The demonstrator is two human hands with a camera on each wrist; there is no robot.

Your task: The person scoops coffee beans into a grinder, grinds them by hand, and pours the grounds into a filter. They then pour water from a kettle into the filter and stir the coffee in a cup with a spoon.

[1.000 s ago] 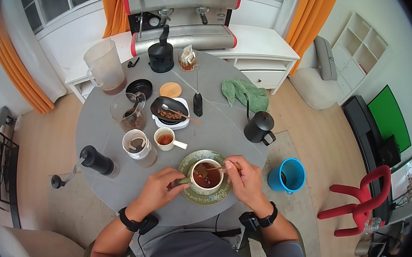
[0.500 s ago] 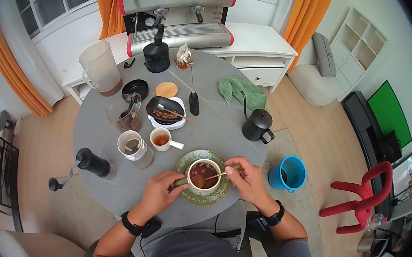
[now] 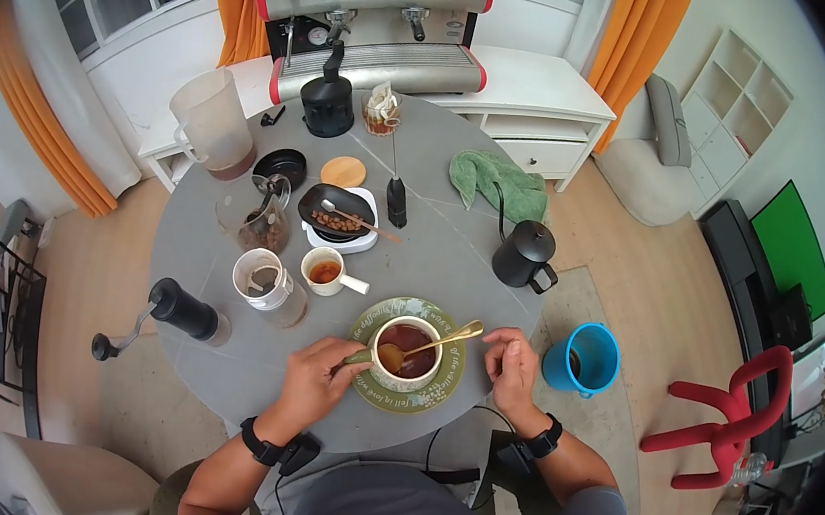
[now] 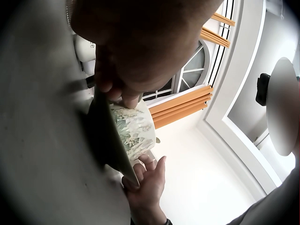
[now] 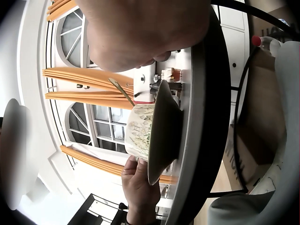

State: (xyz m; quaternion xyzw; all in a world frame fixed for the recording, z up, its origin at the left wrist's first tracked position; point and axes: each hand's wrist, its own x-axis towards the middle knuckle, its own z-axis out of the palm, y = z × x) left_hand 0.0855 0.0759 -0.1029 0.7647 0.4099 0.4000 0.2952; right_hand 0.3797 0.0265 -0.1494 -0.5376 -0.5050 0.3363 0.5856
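A cup of reddish-brown liquid stands on a green saucer with white lettering near the table's front edge. My left hand pinches the cup's green handle between thumb and fingers. A gold spoon leans in the cup, its bowl in the liquid and its handle over the right rim. Just right of the saucer is my right hand, with loosely curled fingers holding nothing. The right wrist view shows the cup's leaf-patterned side and the spoon handle sticking up.
Behind the cup are a white mug, a clear jar and a scale under a black tray of beans. A hand grinder lies left; a black kettle stands right. A blue bucket is beyond the table edge.
My right hand has let go of the spoon and drawn back to the right. The spoon now rests against the cup's rim. The left hand keeps its hold on the handle.
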